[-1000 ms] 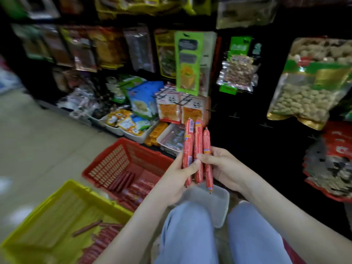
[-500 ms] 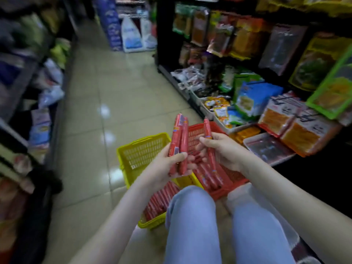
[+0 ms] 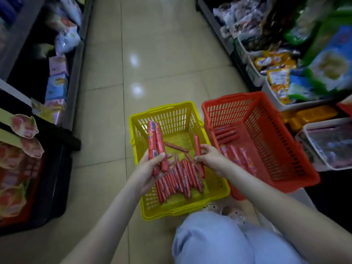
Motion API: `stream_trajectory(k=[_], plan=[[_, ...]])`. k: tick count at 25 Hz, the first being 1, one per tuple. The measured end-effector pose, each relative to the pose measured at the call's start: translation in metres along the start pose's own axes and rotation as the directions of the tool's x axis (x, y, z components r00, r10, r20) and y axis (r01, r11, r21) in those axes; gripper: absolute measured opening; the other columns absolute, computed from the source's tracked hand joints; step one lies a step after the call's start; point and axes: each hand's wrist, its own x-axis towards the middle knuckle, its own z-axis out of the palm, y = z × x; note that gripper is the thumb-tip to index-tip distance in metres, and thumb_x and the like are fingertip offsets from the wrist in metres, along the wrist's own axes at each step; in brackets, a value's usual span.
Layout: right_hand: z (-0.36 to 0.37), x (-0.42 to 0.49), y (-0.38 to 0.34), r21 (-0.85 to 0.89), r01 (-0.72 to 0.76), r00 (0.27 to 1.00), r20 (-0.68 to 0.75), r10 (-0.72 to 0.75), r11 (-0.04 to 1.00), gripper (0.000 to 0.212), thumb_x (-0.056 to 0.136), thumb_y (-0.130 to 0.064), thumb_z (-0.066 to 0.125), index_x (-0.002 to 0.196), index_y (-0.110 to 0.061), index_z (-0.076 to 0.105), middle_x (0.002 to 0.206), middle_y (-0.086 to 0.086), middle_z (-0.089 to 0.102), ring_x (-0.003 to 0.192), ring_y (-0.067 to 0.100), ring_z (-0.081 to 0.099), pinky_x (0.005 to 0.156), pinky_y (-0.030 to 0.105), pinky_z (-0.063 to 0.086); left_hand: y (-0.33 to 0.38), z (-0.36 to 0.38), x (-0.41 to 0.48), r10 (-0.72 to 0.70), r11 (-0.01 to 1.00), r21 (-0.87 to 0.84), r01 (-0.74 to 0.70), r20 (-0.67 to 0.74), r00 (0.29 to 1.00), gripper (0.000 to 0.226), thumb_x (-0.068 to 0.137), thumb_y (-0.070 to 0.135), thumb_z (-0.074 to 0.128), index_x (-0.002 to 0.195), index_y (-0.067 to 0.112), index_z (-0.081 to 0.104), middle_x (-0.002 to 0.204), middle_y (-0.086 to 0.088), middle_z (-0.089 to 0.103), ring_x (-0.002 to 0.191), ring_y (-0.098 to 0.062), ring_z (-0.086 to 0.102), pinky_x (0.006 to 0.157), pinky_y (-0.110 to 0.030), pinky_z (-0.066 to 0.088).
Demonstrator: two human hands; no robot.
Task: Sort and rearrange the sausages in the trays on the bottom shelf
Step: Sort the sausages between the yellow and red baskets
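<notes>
My left hand (image 3: pixel 152 169) grips two thick red sausages (image 3: pixel 155 141) upright over the yellow basket (image 3: pixel 137 138). My right hand (image 3: pixel 210 159) pinches one thinner red sausage (image 3: pixel 198 147) above the same basket. A heap of thin red sausages (image 3: pixel 179 178) lies on the yellow basket's floor. To its right, a red basket (image 3: pixel 285 149) holds more red sausages (image 3: pixel 226 133) along its left side. White trays (image 3: pixel 308 141) sit on the bottom shelf at the right.
Both baskets stand on the tiled aisle floor (image 3: pixel 152 54). Snack packets (image 3: pixel 282 73) fill white bins on the right-hand shelf. Another shelf with packets (image 3: pixel 57 80) runs along the left. My knees (image 3: pixel 228 239) are in the foreground.
My view has swung from the right shelf to the aisle and the baskets. The three sausages held together are now split: two in my left hand, one in my right.
</notes>
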Motion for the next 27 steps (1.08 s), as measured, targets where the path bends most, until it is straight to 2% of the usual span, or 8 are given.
stream_trajectory(k=[4, 8, 11, 14, 19, 22, 24, 27], plan=[[0.016, 0.053, 0.043, -0.014, -0.077, 0.994, 0.080, 0.078, 0.997, 0.058, 0.085, 0.003, 0.063, 0.137, -0.005, 0.039, 0.096, 0.008, 0.057, 0.077, 0.018, 0.058, 0.060, 0.024, 0.049, -0.031, -0.007, 0.050, -0.058, 0.998, 0.010, 0.058, -0.066, 0.996, 0.031, 0.091, 0.005, 0.056, 0.119, 0.017, 0.051, 0.097, -0.013, 0.072, 0.082, -0.023, 0.072, 0.065, -0.032, 0.060], [0.010, 0.068, 0.044, 0.203, -0.038, 0.985, 0.172, 0.003, 0.978, 0.052, 0.091, -0.010, 0.060, 0.138, -0.006, 0.040, 0.125, 0.012, 0.055, 0.110, 0.017, 0.056, 0.096, 0.028, 0.045, -0.050, 0.003, 0.092, -0.094, 0.994, 0.054, 0.095, -0.021, 0.995, 0.023, 0.091, 0.004, 0.057, 0.110, 0.016, 0.053, 0.094, -0.013, 0.070, 0.076, -0.021, 0.071, 0.060, -0.029, 0.058], [-0.007, 0.073, 0.029, 0.449, 0.001, 0.965, 0.235, -0.119, 0.894, 0.033, 0.093, -0.004, 0.052, 0.126, -0.007, 0.047, 0.109, 0.008, 0.063, 0.095, 0.016, 0.063, 0.077, 0.020, 0.053, -0.063, 0.026, 0.125, -0.072, 0.942, 0.335, 0.019, 0.148, 0.986, 0.036, 0.081, 0.011, 0.071, 0.113, 0.018, 0.056, 0.088, -0.006, 0.070, 0.075, -0.020, 0.067, 0.066, -0.031, 0.050], [-0.028, 0.090, 0.026, 0.507, 0.061, 0.989, 0.084, -0.120, 0.860, 0.021, 0.090, 0.002, 0.055, 0.108, -0.008, 0.051, 0.083, 0.007, 0.063, 0.064, 0.009, 0.065, 0.054, 0.017, 0.050, -0.078, 0.061, 0.161, 0.013, 0.714, 0.663, -0.226, 0.310, 0.951, 0.044, 0.077, 0.023, 0.076, 0.116, 0.025, 0.055, 0.084, 0.006, 0.068, 0.076, -0.008, 0.064, 0.072, -0.027, 0.054], [-0.089, 0.132, 0.042, 0.581, 0.188, 0.975, -0.211, -0.076, 0.792, 0.023, 0.082, -0.002, 0.066, 0.103, -0.002, 0.055, 0.081, 0.016, 0.066, 0.068, 0.027, 0.064, 0.062, 0.033, 0.054, -0.086, 0.113, 0.204, 0.211, 0.070, 0.889, -0.453, 0.430, 0.878, 0.065, 0.087, 0.047, 0.059, 0.143, 0.020, 0.039, 0.118, -0.008, 0.063, 0.110, -0.023, 0.059, 0.089, -0.026, 0.042], [-0.125, 0.158, 0.056, 0.261, 0.264, 0.903, -0.406, -0.143, 0.929, 0.033, 0.079, -0.013, 0.073, 0.107, -0.010, 0.055, 0.099, 0.017, 0.066, 0.090, 0.032, 0.064, 0.084, 0.044, 0.053, -0.090, 0.116, 0.230, 0.466, -0.206, 0.831, -0.517, 0.548, 0.694, 0.068, 0.087, 0.051, 0.044, 0.140, 0.008, 0.044, 0.132, -0.015, 0.052, 0.124, -0.030, 0.048, 0.106, -0.041, 0.039], [-0.141, 0.177, 0.062, -0.148, 0.253, 0.856, -0.426, -0.293, 0.956, 0.028, 0.083, -0.012, 0.069, 0.108, -0.016, 0.056, 0.096, 0.005, 0.066, 0.089, 0.020, 0.061, 0.083, 0.031, 0.047, -0.098, 0.116, 0.248, 0.417, -0.319, 0.799, -0.509, 0.601, 0.682, 0.070, 0.087, 0.051, 0.042, 0.141, 0.008, 0.044, 0.144, -0.019, 0.043, 0.135, -0.034, 0.037, 0.114, -0.047, 0.024], [-0.156, 0.208, 0.068, -0.757, 0.209, 0.832, -0.195, -0.519, 0.619, 0.040, 0.089, -0.011, 0.058, 0.127, -0.017, 0.053, 0.111, 0.002, 0.065, 0.102, 0.022, 0.058, 0.089, 0.032, 0.038, -0.112, 0.124, 0.261, 0.349, -0.439, 0.763, -0.474, 0.631, 0.692, 0.070, 0.085, 0.051, 0.039, 0.141, 0.010, 0.045, 0.148, -0.017, 0.039, 0.141, -0.031, 0.032, 0.117, -0.046, 0.011]])
